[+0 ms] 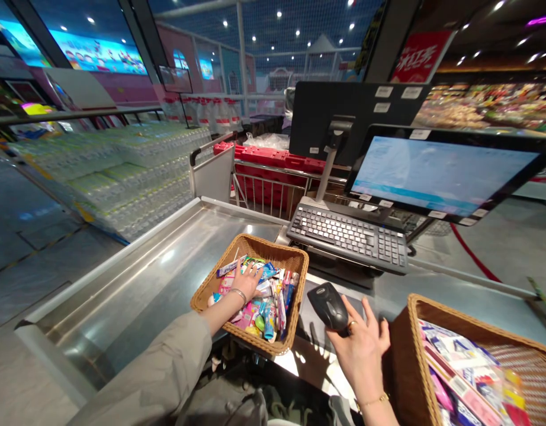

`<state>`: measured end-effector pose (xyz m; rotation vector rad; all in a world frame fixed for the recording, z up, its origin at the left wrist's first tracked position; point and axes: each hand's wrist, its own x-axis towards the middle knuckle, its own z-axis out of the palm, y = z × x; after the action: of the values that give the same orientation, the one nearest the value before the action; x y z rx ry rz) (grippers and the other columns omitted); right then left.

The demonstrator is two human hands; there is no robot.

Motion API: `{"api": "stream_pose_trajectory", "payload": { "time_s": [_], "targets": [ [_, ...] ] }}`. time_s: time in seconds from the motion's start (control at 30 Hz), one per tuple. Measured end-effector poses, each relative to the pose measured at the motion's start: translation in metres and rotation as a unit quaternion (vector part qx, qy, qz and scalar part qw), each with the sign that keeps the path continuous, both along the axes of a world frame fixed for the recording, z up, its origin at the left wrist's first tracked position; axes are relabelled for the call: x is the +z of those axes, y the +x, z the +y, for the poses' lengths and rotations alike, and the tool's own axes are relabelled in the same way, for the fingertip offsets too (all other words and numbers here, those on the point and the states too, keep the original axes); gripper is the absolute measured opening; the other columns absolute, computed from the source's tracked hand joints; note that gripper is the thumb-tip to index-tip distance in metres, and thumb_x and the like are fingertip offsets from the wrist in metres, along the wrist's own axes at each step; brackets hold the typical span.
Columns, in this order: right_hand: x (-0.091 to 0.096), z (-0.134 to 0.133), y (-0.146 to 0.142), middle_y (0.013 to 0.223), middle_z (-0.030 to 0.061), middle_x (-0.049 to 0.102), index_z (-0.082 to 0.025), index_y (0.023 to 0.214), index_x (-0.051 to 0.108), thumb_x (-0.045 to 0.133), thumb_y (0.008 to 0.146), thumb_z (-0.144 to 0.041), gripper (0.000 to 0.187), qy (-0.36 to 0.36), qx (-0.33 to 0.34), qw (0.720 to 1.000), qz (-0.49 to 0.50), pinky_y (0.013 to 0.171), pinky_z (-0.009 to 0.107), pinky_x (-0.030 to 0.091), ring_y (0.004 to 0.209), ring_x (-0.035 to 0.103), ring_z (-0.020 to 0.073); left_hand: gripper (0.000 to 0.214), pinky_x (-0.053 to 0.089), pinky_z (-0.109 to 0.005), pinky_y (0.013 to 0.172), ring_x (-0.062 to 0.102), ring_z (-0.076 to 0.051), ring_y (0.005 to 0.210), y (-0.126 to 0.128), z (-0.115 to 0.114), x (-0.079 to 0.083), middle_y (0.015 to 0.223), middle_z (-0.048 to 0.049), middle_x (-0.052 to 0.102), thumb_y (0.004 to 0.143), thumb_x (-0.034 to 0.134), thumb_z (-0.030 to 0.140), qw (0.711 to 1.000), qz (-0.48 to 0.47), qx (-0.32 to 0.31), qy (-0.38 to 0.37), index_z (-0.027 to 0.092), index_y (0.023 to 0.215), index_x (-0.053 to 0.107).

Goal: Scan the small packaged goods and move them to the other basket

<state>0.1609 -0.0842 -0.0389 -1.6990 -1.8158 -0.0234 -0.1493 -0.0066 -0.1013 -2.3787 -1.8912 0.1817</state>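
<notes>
My left hand (245, 284) reaches into a brown wicker basket (302, 278). Its fingers are spread over the small packs inside, palm down. A slim blue-and-white box (228, 267) lies by its fingertips. Around it are colourful blister packs, small tubes and a blue tube-like item (269, 319). My right hand (359, 337) has a black barcode scanner (328, 305) between thumb and index finger, while its other fingers stretch out. The scanner is above the counter, to the right of that basket.
A second wicker basket (415, 355) at the right holds boxed goods (459, 367). Behind my hands are a keyboard (344, 236) and a lit monitor (442, 171). The metal counter (144, 284) has a raised left edge. Beyond it stand a metal cart (273, 183) and stacked water bottles (122, 171).
</notes>
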Motion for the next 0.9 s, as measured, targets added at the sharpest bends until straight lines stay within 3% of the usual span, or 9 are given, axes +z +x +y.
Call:
{"api": "stream_pose_trajectory", "payload": {
  "time_s": [0.23, 0.47, 0.63, 0.9],
  "targets": [
    [-0.001, 0.0, 0.002, 0.118, 0.0014, 0.07, -0.027, 0.074, 0.069, 0.054, 0.076, -0.042, 0.021, 0.013, 0.0, 1.0, -0.006, 0.109, 0.06, 0.016, 0.134, 0.041, 0.0334, 0.053, -0.001, -0.065, 0.116, 0.053, -0.03, 0.125, 0.005, 0.003, -0.002, 0.12, -0.0129, 0.068, 0.086, 0.062, 0.036, 1.0, -0.004, -0.005, -0.011, 0.022, 0.135, 0.05],
    [-0.001, -0.001, 0.004, 0.119, 0.0, 0.07, -0.028, 0.08, 0.07, 0.054, 0.076, -0.043, 0.022, 0.012, -0.002, 1.0, -0.007, 0.109, 0.06, 0.015, 0.134, 0.041, 0.0335, 0.054, -0.002, -0.074, 0.11, 0.049, -0.035, 0.129, 0.018, 0.001, -0.001, 0.131, -0.0147, 0.063, 0.085, 0.06, 0.049, 1.0, -0.015, 0.011, -0.001, 0.025, 0.133, 0.052],
    [-0.001, -0.003, 0.006, 0.12, 0.0006, 0.069, -0.027, 0.082, 0.07, 0.054, 0.077, -0.042, 0.023, 0.004, 0.008, 1.0, -0.006, 0.11, 0.06, 0.013, 0.134, 0.039, 0.0332, 0.049, -0.001, -0.068, 0.115, 0.053, -0.035, 0.124, 0.021, 0.005, -0.001, 0.126, -0.0172, 0.065, 0.086, 0.062, 0.038, 1.0, -0.017, 0.017, -0.006, 0.017, 0.13, 0.056],
    [0.001, -0.005, 0.008, 0.119, 0.0011, 0.07, -0.027, 0.076, 0.069, 0.054, 0.075, -0.039, 0.019, 0.013, 0.0, 1.0, -0.001, 0.11, 0.06, 0.013, 0.134, 0.039, 0.0331, 0.028, 0.002, -0.065, 0.118, 0.064, -0.031, 0.109, 0.013, 0.006, 0.008, 0.105, -0.0118, 0.073, 0.088, 0.052, 0.021, 0.999, -0.031, 0.012, -0.003, 0.018, 0.112, 0.065]
  ]
}}
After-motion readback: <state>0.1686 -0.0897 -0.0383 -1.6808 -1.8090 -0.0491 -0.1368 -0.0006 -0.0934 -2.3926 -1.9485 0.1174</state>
